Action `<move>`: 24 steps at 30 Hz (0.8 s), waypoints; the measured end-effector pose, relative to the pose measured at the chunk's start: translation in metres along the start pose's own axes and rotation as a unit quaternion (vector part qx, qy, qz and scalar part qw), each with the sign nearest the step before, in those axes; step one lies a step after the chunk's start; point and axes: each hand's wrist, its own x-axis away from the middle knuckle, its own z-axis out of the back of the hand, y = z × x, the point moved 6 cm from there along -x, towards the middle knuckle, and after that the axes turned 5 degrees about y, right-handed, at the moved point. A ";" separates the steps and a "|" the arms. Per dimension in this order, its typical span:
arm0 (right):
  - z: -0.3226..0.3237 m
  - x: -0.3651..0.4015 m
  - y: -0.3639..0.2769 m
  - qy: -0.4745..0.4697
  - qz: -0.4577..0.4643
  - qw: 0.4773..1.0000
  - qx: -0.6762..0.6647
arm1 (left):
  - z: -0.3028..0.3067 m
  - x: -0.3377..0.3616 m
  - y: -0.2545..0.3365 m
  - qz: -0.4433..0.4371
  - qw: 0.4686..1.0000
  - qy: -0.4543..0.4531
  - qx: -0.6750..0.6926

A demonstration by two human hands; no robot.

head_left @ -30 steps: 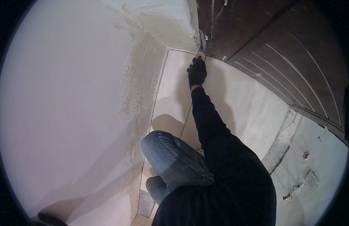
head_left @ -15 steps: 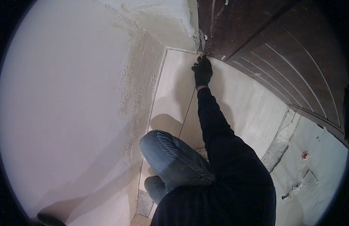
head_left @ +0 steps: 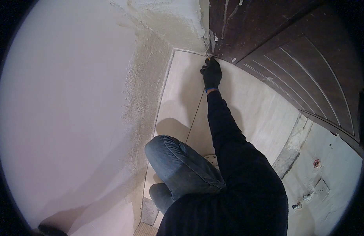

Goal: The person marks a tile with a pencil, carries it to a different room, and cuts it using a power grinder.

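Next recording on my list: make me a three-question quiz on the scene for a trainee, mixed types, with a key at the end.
1. Multiple choice. What covers the right hand?
A) A white glove
B) A dark glove
C) Nothing

2. True or false: The right hand is resting on the person's jeans-clad knee.

3. Short answer. What colour is the small round fitting on the pale wall at the picture's right?

Key:
1. B
2. False; the arm reaches out over the floor tiles, and the fingertips are close to the lower corner of the dark grooved panel.
3. Red
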 end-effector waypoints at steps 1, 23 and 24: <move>0.000 0.000 -0.001 0.000 0.000 1.000 0.000 | -0.001 0.001 -0.002 -0.004 1.000 0.006 0.002; -0.001 0.002 -0.007 -0.012 0.049 0.997 0.055 | 0.002 -0.001 0.002 -0.003 1.000 0.012 0.007; 0.000 0.000 -0.005 -0.016 0.052 0.997 0.059 | 0.003 -0.001 0.003 -0.003 1.000 0.011 0.003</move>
